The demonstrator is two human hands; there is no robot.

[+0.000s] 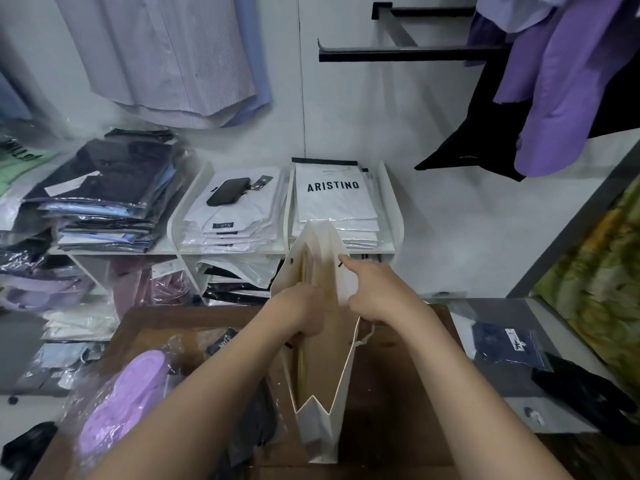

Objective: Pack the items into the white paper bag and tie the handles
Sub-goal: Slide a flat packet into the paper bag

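Packing under way: our left hand (304, 313) reaches inside the white paper bag (322, 420), upright mid-tabletop (398, 393); our right hand (377, 292) pinches its three-o'clock wall. Purple item (124, 393) (eight o'clock) remains; handles untied.

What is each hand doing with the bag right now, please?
Left hand: reaching into the white paper bag; its grip cannot be told.
Right hand: closed on the bag's right wall at the rim.

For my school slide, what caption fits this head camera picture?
Both hands, left and right, hold open a white paper bag standing on a brown table.
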